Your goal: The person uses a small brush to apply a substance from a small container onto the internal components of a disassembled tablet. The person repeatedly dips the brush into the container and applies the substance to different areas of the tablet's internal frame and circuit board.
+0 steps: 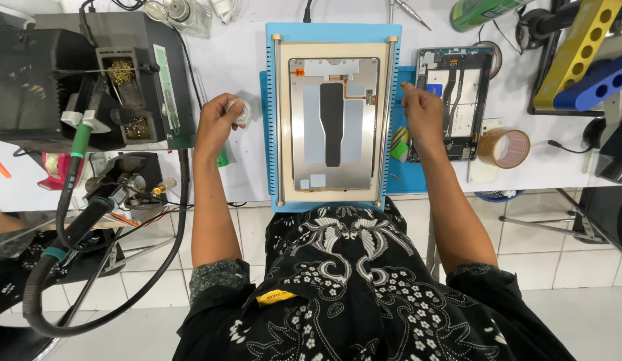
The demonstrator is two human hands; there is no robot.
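Down over a white counter (244, 60), 2 bare hands working either side of a flat panel. Left hand (217, 124) curled shut around a small white roll of tape (241, 110), fingers wrapped over it, just left of the blue mat. Right hand (421, 110) pinched closed at the fingertips, thumb and forefinger meeting near the frame's far right corner; whether anything sits in that pinch, cannot tell. Between the 2 hands, dead centre: an opened tablet back panel (332, 124), rectangular, matte silver metal with a dark elongated strip down its middle and a thin orange flex ribbon at the far right. Resting in a cream-coloured frame with 2 brass-toned rails (279, 120), all on a ribbed blue mat (331, 32). Right of the right hand, close by, a second opened device (451, 100), dark, circuitry exposed. Farther right, a glossy brown tape roll (505, 147). Left side: a boxy black soldering station (90, 80) with brass wool, thick black hose (70, 294) looping near.
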